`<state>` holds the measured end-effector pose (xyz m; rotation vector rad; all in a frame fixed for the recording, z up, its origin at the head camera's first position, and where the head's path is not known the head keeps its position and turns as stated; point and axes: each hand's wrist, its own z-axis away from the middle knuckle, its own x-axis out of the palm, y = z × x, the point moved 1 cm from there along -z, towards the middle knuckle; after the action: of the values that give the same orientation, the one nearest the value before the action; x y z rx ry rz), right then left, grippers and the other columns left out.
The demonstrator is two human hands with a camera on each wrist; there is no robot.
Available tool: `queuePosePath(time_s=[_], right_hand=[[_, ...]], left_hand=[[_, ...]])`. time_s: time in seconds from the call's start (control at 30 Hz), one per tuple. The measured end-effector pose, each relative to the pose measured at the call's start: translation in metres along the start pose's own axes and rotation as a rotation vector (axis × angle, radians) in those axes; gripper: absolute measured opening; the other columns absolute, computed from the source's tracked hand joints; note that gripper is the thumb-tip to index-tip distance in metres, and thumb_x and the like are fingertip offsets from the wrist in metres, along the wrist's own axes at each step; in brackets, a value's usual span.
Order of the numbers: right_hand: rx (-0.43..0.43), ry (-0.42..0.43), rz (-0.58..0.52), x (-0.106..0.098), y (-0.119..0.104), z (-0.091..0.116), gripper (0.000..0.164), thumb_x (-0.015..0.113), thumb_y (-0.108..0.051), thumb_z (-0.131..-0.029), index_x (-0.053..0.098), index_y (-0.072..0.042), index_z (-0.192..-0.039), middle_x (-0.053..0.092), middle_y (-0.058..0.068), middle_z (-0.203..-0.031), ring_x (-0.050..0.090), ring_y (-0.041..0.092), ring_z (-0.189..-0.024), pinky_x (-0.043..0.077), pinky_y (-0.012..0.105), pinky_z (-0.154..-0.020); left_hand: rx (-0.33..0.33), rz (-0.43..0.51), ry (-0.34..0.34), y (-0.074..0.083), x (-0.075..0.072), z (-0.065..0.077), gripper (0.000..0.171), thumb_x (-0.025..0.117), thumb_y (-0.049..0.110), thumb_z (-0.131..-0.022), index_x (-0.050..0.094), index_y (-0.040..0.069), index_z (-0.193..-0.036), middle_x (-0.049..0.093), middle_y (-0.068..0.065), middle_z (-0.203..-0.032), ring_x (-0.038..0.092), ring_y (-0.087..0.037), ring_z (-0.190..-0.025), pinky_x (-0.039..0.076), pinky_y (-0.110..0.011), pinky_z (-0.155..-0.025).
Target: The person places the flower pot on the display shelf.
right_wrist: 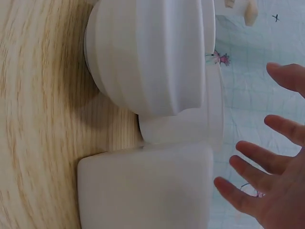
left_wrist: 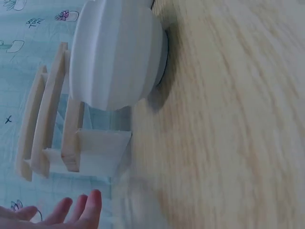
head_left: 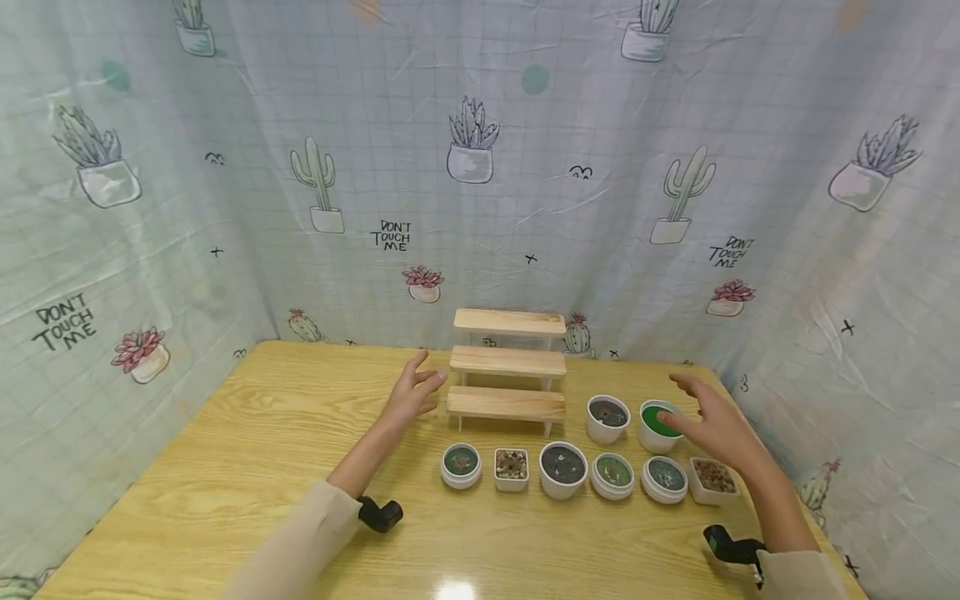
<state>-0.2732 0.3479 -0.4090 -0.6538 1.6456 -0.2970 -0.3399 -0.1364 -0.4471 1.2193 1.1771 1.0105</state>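
Observation:
My left hand (head_left: 411, 396) hovers with loosely spread fingers beside the left end of a three-tier wooden stand (head_left: 508, 360), holding nothing. On the right, my empty right hand (head_left: 712, 425) reaches over the back pots, thumb overlapping a white pot with a bright green top (head_left: 654, 421) in the head view. Next to that pot stands a white pot with a dark filling (head_left: 607, 413). A square pot of brown pebbles (head_left: 714, 477) lies below the right hand. The right wrist view shows spread fingers beyond a ribbed white pot (right_wrist: 147, 52) and a smooth white pot (right_wrist: 143, 191).
Along the front stand a round pot (head_left: 461, 463), a square pebble pot (head_left: 512, 468), a larger dark-filled pot (head_left: 562, 468) and two low green-topped pots (head_left: 613, 473), (head_left: 664, 479). A cactus-print curtain (head_left: 525, 208) encloses the wooden table (head_left: 225, 450) at back and sides.

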Motion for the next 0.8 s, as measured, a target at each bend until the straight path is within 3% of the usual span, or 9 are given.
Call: queuePosePath(time_s=[0.37, 0.67, 0.8], right_hand=[[0.058, -0.109, -0.018, 0.013, 0.005, 0.004, 0.087, 0.071, -0.042, -0.098, 0.027, 0.001, -0.159, 0.035, 0.039, -0.155, 0.038, 0.061, -0.139, 0.044, 0.076, -0.101], [0.054, -0.127, -0.043, 0.02, 0.005, 0.009, 0.088, 0.075, -0.039, -0.095, 0.027, 0.0, -0.158, 0.039, 0.041, -0.153, 0.04, 0.064, -0.135, 0.046, 0.075, -0.099], [0.044, -0.12, -0.032, 0.021, 0.004, 0.01, 0.087, 0.075, -0.038, -0.094, 0.028, -0.001, -0.157, 0.041, 0.041, -0.151, 0.041, 0.064, -0.135, 0.047, 0.075, -0.097]], left_hand=[[-0.045, 0.089, 0.032, -0.015, 0.003, 0.005, 0.074, 0.063, 0.028, -0.104, 0.022, 0.015, -0.165, 0.045, -0.028, -0.148, 0.054, -0.047, -0.132, 0.056, -0.056, -0.104], [-0.101, 0.142, -0.046, -0.026, 0.006, 0.004, 0.073, 0.066, 0.029, -0.102, 0.028, 0.016, -0.163, 0.048, -0.027, -0.143, 0.07, -0.029, -0.103, 0.065, -0.045, -0.088], [-0.108, 0.138, -0.088, -0.031, 0.006, 0.005, 0.072, 0.066, 0.035, -0.102, 0.03, 0.019, -0.162, 0.051, -0.026, -0.145, 0.072, -0.029, -0.103, 0.065, -0.043, -0.088]])
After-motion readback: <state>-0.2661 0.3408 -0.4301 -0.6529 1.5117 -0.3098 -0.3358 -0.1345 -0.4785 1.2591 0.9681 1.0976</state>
